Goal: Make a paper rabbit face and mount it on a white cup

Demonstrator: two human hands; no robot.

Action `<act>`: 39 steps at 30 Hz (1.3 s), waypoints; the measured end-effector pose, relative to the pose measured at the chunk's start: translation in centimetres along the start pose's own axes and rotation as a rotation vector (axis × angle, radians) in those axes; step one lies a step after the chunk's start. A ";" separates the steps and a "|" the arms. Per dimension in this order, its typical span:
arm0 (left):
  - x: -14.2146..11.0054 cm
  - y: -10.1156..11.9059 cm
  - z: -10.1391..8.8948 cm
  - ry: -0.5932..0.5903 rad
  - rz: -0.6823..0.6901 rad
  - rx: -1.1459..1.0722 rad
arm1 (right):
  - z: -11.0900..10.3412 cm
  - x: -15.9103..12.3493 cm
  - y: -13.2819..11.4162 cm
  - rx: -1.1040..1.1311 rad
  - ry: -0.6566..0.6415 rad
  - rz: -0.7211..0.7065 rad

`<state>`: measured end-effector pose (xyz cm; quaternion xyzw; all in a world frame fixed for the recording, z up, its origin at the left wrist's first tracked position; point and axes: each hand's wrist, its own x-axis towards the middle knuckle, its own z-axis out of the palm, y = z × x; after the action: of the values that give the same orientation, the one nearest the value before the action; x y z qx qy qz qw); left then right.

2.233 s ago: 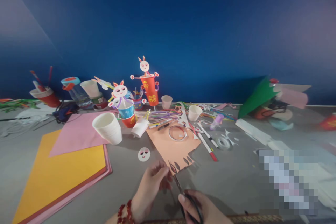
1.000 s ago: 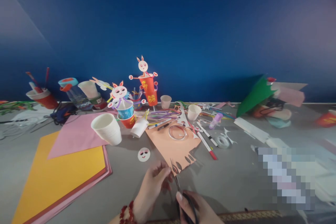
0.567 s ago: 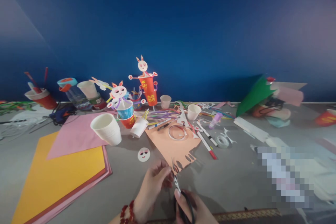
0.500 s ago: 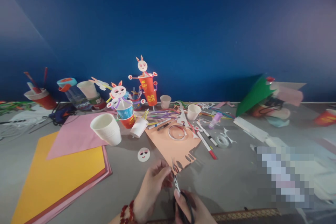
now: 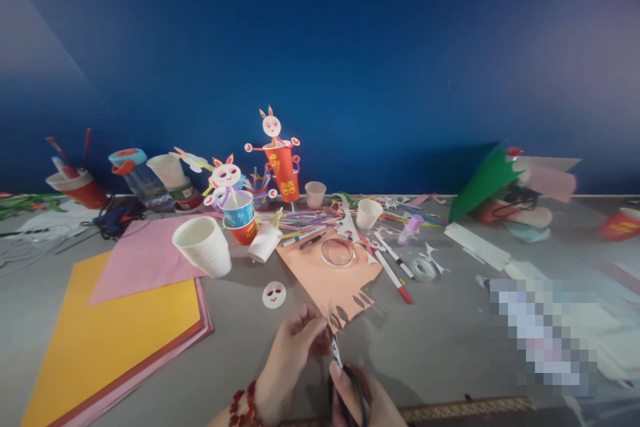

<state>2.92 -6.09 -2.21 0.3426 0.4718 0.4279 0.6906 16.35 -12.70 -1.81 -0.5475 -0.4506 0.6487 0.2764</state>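
My right hand (image 5: 367,395) holds black-handled scissors (image 5: 336,352) by the loops, blades pointing away from me. Just beside the blades, my left hand (image 5: 300,341) pinches a small paper piece (image 5: 335,322); its exact shape is hard to make out. A red bead bracelet (image 5: 245,405) circles my left wrist. Right beyond the blades lies an orange paper sheet (image 5: 313,263) with leaf-shaped holes along its near edge. A round white paper face (image 5: 274,295) with drawn eyes and mouth rests to the left of the sheet.
White foam cup (image 5: 203,247), rabbit-faced cup figures (image 5: 239,210) (image 5: 283,170) and several markers (image 5: 395,278) stand or lie beyond my hands. Coloured paper sheets (image 5: 120,330) are stacked at left. Clear tape (image 5: 423,269) and a purple-capped glue stick (image 5: 411,230) lie at right.
The scissors' handles and my right hand have shifted very slightly. My left hand and the things on the table look the same.
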 end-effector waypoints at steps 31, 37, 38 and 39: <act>0.0 0.0 -0.2 0.013 -0.004 -0.121 | 0.2 0.5 0.4 0.003 -0.036 -0.024; -0.1 0.2 -0.1 0.004 -0.006 -0.125 | -0.1 0.6 0.3 -0.032 -0.055 -0.044; -0.1 0.2 0.0 0.011 -0.003 -0.121 | -0.1 0.6 0.3 -0.046 -0.063 -0.058; -0.1 0.3 0.0 0.015 0.000 -0.116 | -0.1 0.6 0.2 -0.053 -0.061 -0.068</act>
<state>2.81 -6.10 -1.89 0.2986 0.4513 0.4572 0.7058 16.33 -12.25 -2.28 -0.5189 -0.4944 0.6430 0.2700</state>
